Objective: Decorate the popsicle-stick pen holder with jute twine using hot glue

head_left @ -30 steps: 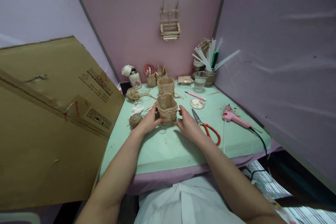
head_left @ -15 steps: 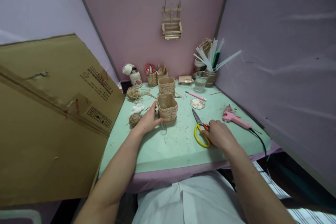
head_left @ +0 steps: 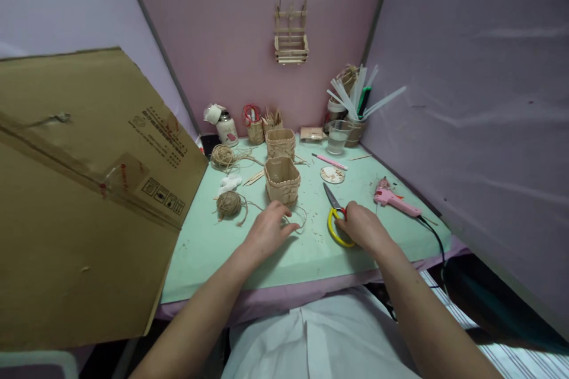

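Note:
My left hand (head_left: pixel 268 230) hovers low over the table in front of a woven tan basket (head_left: pixel 283 185), thumb and fingers apart. A thin loose loop of twine (head_left: pixel 304 220) lies by its fingertips; whether they touch it I cannot tell. My right hand (head_left: pixel 365 226) is closed around the handles of a pair of scissors (head_left: pixel 339 226) with one yellow and one red grip, blades pointing away from me. To the left sits a ball of brown twine (head_left: pixel 229 204), its strand trailing toward my left hand. A second woven basket (head_left: pixel 280 141) stands behind the first.
A pink glue gun (head_left: pixel 396 201) with a black cord lies right. Behind are a white dish (head_left: pixel 332 174), a pink pen-like tool (head_left: pixel 329 161), a cup of water (head_left: pixel 338 139) and a twine coil (head_left: pixel 223 156). A large cardboard panel (head_left: pixel 89 207) borders the left side.
My left hand has left the front basket's side and moved right and nearer to me, toward the loose twine. My right hand stays on the scissors. The view has shifted slightly.

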Available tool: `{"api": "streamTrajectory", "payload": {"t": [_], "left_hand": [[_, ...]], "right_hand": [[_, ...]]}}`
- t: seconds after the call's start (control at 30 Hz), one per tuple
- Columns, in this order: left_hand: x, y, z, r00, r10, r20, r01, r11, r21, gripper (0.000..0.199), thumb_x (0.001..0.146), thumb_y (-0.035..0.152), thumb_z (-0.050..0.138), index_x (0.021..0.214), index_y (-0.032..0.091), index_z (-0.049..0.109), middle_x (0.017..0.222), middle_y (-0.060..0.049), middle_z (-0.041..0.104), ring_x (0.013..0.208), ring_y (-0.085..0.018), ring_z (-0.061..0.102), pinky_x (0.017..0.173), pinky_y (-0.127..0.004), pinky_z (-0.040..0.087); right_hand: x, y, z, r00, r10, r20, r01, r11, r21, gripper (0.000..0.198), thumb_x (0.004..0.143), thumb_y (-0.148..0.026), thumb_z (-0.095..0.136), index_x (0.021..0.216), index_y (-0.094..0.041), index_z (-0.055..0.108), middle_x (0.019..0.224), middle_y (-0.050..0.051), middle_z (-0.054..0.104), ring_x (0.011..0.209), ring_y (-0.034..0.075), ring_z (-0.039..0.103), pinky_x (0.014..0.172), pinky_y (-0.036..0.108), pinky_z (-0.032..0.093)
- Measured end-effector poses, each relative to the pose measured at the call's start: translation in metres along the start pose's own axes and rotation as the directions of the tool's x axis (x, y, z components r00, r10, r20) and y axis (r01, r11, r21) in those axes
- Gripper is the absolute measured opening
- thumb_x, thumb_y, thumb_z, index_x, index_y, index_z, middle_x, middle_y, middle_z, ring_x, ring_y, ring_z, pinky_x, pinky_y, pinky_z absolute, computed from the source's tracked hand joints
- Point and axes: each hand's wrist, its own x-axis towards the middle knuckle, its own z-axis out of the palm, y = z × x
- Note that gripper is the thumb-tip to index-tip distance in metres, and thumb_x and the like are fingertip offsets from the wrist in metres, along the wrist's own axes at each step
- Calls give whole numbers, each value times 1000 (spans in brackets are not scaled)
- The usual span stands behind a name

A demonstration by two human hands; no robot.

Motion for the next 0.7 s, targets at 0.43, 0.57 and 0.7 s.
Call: {"api": "streamTrajectory", "payload": {"t": [0.43, 0.57, 0.7], "left_hand": [[-5, -3, 30, 999, -4, -36, 1, 997, -74, 18, 89, 21, 53, 86, 20, 71, 87, -4, 69, 82, -18, 62, 76, -28, 45], [-10, -3, 29, 996, -20, -86, 11, 994, -106, 18, 90, 23, 54, 88, 19, 72, 87, -5, 71, 82, -18, 62, 76, -28, 45], [-13, -3, 26, 988, -37, -147, 19, 992, -122, 21, 91, 24, 52, 87, 19, 72, 88, -6, 72, 83, -18, 63, 78, -29, 46]], "right_hand": [[-37, 32, -8, 981, -146, 131, -12, 624, 781, 44, 71, -48, 71, 100, -20, 54, 82, 0, 56, 61, 11, 49, 53, 23, 37], [-73, 32, -14, 897, -335, 288, -97, 488, 868, 55, 72, -64, 67, 103, -22, 50, 72, -6, 45, 50, 6, 33, 46, 22, 27], [-92, 29, -14, 819, -412, 399, -183, 472, 862, 55, 75, -70, 61, 98, -23, 47, 67, -8, 38, 49, 6, 32, 44, 21, 22]]}}
